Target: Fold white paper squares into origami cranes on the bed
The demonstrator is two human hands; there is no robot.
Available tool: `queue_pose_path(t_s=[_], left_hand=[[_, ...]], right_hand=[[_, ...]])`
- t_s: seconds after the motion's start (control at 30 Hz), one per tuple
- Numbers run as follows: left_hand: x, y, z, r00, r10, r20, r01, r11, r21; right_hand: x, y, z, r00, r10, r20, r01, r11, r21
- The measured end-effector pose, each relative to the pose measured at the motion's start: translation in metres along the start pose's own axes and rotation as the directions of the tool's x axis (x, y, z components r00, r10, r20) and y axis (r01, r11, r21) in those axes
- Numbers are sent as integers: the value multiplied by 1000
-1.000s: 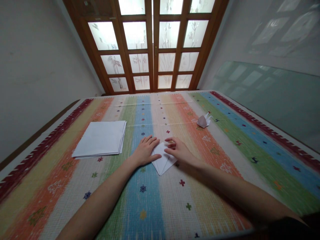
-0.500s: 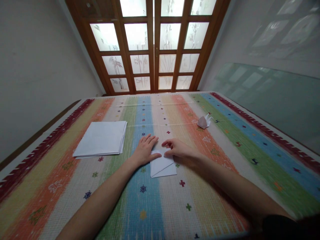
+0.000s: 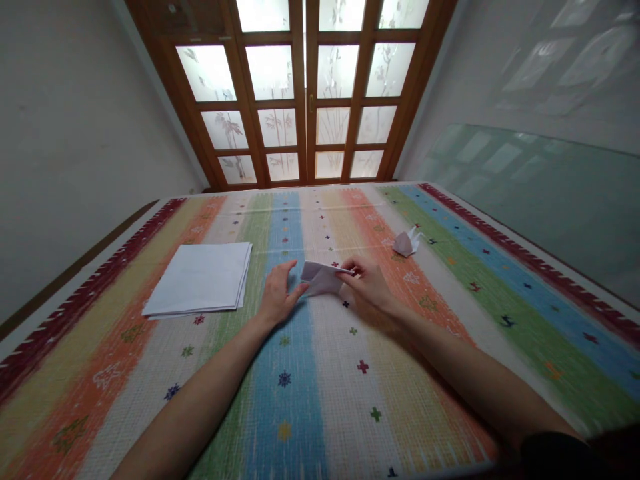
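One folded paper [image 3: 323,274] lay crosswise: our right fingers [image 3: 359,263] pinched right end; our left fingers [image 3: 285,268], parted, lay just beside left end.

Around folded paper [image 3: 324,269]: clear lanes, twelve and six o'clock; left hand [image 3: 278,295] and paper stack [image 3: 200,277], nine; right hand [image 3: 369,285], three; paper bird [image 3: 405,244], two.

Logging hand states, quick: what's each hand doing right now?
Left hand: open, beside the folded paper; contact can't be told.
Right hand: closed, holding the folded paper by its edge.
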State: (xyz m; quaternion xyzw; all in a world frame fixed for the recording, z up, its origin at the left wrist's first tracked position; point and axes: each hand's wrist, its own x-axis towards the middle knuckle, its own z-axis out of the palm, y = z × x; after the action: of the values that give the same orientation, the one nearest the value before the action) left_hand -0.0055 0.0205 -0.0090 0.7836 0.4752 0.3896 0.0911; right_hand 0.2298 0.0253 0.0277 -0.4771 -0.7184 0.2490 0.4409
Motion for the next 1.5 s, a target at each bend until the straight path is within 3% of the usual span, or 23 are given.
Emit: queue_pose_path(t_s=[0.17,0.23,0.33,0.43,0.5,0.57,0.6,0.67,0.73,0.8,0.93,1.07,1.17,1.27,1.33,1.4,1.5], left_hand=[[-1,2,1,997,2,-75,-1,1000,13],[-1,3,0,991,7,-134,0,999,53],[-2,6,-2,986,69,-155,-56,995,83],[-4,9,-3,986,170,4,-169,983,67],[-5,12,-4,954,244,176,-258,964,60],[-5,17,-4,903,297,310,-338,937,89],[-6,20,-5,883,310,353,-370,921,118],[-6,28,-4,852,320,414,-420,890,178],[-7,37,-3,837,320,444,-447,868,216],[-7,43,-1,828,314,464,-455,860,230],[-7,42,1,843,270,465,-419,872,253],[-4,27,1,917,174,360,-288,911,294],[-1,17,0,961,69,266,-140,956,259],[-1,14,0,961,19,278,-69,983,173],[-1,14,1,951,21,310,-72,986,153],[-2,15,2,941,36,337,-93,983,156],[-1,15,3,935,40,353,-105,980,167]], right_hand=[[-9,12,1,984,-142,-110,126,981,-146],[-13,13,2,973,-227,-33,210,939,-272],[-21,5,8,939,-261,226,334,850,-407],[-30,-8,20,907,-203,369,364,820,-442],[-32,-13,26,861,-219,458,381,876,-296],[-29,-11,27,886,-201,417,286,946,-152],[-25,-7,25,927,-158,340,204,974,-103],[-14,5,19,998,-5,69,9,998,-70],[-3,19,11,995,71,-65,-73,997,-35],[6,31,6,988,134,-70,-135,991,1],[9,42,6,975,218,44,-222,964,148],[5,42,10,949,298,99,-312,931,192],[2,37,10,922,286,261,-333,929,158],[-3,25,4,903,148,404,-183,982,51],[-6,16,-1,897,-60,438,100,993,-68],[-9,10,-6,864,-203,461,338,912,-232],[-8,11,-13,819,-274,503,485,800,-354]])
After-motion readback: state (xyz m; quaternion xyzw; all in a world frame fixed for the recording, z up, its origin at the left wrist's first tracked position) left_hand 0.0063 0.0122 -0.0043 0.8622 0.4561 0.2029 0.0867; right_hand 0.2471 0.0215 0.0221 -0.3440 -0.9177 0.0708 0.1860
